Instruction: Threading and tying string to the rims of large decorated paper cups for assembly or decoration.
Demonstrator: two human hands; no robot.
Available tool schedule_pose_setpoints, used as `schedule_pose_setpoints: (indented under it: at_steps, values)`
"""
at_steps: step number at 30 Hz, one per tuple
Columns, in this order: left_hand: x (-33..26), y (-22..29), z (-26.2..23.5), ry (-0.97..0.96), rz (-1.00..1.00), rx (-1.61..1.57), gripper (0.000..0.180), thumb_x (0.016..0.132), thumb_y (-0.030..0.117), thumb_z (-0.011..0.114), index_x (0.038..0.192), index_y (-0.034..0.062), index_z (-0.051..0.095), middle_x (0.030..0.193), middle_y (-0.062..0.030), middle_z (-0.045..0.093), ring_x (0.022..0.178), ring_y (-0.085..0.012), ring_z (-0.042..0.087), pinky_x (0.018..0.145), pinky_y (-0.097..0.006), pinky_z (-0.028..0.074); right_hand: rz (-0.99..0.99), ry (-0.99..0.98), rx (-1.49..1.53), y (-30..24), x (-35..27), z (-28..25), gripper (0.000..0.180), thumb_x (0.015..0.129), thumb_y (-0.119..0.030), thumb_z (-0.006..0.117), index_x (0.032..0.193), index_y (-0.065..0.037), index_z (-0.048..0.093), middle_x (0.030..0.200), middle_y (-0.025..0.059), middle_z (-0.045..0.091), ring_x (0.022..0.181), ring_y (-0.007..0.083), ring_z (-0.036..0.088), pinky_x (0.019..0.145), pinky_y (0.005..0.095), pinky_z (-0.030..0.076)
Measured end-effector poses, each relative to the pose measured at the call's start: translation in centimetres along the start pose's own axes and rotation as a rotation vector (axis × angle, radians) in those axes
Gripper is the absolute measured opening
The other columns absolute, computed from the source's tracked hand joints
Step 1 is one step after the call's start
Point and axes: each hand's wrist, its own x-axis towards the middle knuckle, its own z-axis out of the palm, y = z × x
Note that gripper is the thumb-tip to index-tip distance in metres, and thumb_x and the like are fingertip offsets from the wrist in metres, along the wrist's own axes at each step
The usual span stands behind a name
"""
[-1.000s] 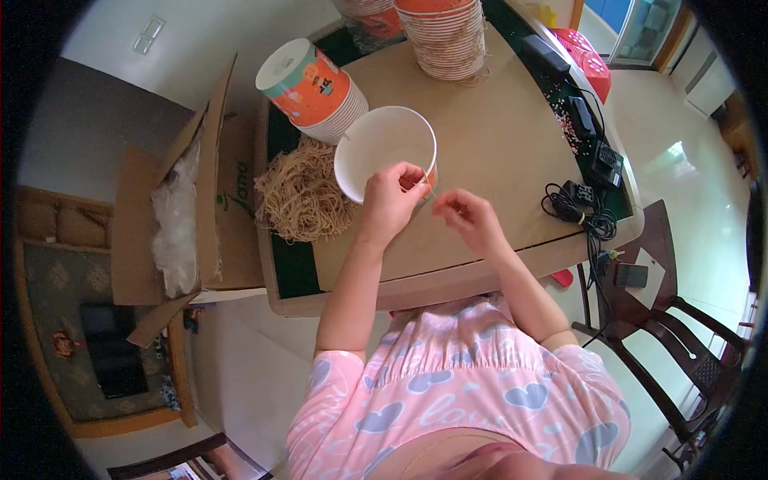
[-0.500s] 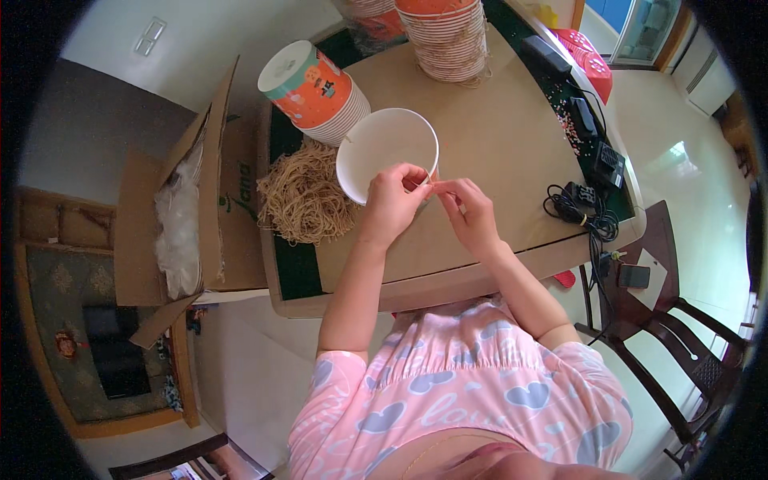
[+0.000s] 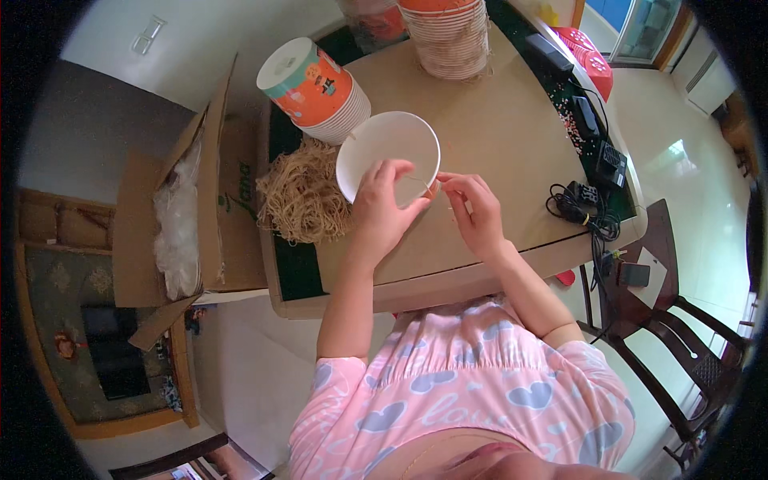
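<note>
Head view: cup [image 3: 387, 144] at upper centre, partly hidden by the left hand [image 3: 379, 214], its thumb and fingers apart. Beside the rim, the right hand [image 3: 475, 214] may pinch the faint string [image 3: 418, 181]; cannot tell. Top edge crops a stack [image 3: 448, 42].

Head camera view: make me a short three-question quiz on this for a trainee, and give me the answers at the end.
1. Which hand overlaps the mouth of the open paper bucket with a round white interior?
2. True or false: the stack of orange-and-teal paper buckets beyond it stands with its mouths up.
3. In this view, what lies just left of the open bucket?
A) bundled black cable
B) tangled tan string pile
C) dark wooden chair

Key: 1. The left hand. 2. False; the stack is upside down, a closed base facing up. 3. B.
</note>
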Motion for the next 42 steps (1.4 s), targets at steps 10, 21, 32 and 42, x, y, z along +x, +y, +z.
schedule_pose_setpoints:
  at_steps: [10,21,32,42]
  values:
    - [0.3,-1.6,1.4,-0.1,-0.094,-0.162,0.011,0.082,0.003,0.065,0.089,-0.0028,0.059,0.083,-0.0162,0.065,0.072,-0.0306,0.065,0.063,-0.038,0.051,-0.171,-0.103,-0.106,-0.7,-0.6,0.2,0.016,0.082,0.004,0.061,0.096,-0.004,0.062,0.11,0.009,0.067,0.098,0.0291,0.062,0.08,0.0361,0.052]
    - [-0.3,-2.9,1.1,-0.132,-0.009,-0.125,0.016,0.08,0.005,0.067,0.093,-0.0015,0.063,0.086,-0.0161,0.067,0.079,-0.0274,0.068,0.07,-0.035,0.053,-0.223,-0.11,-0.107,-0.6,-0.7,0.6,0.013,0.08,0.004,0.063,0.092,-0.003,0.061,0.11,0.01,0.067,0.098,0.0313,0.062,0.08,0.0375,0.052]
    - [-0.2,-1.9,1.3,-0.099,-0.126,-0.214,0.016,0.081,0.006,0.067,0.095,0.0,0.064,0.084,-0.0112,0.069,0.074,-0.019,0.067,0.069,-0.032,0.052,-0.237,-0.143,-0.098,-0.9,-0.9,0.7,0.016,0.078,0.003,0.063,0.093,-0.003,0.061,0.114,0.0081,0.066,0.099,0.0311,0.061,0.081,0.0378,0.052]
    - [-0.1,-2.6,1.7,-0.117,-0.215,-0.294,0.014,0.079,0.002,0.066,0.093,-0.0016,0.065,0.083,-0.0089,0.068,0.071,-0.0142,0.064,0.066,-0.029,0.051,-0.251,-0.137,-0.13,-0.1,-1.0,0.5,0.021,0.078,0.0,0.064,0.099,-0.006,0.063,0.113,0.0069,0.065,0.099,0.0295,0.061,0.081,0.0377,0.053]
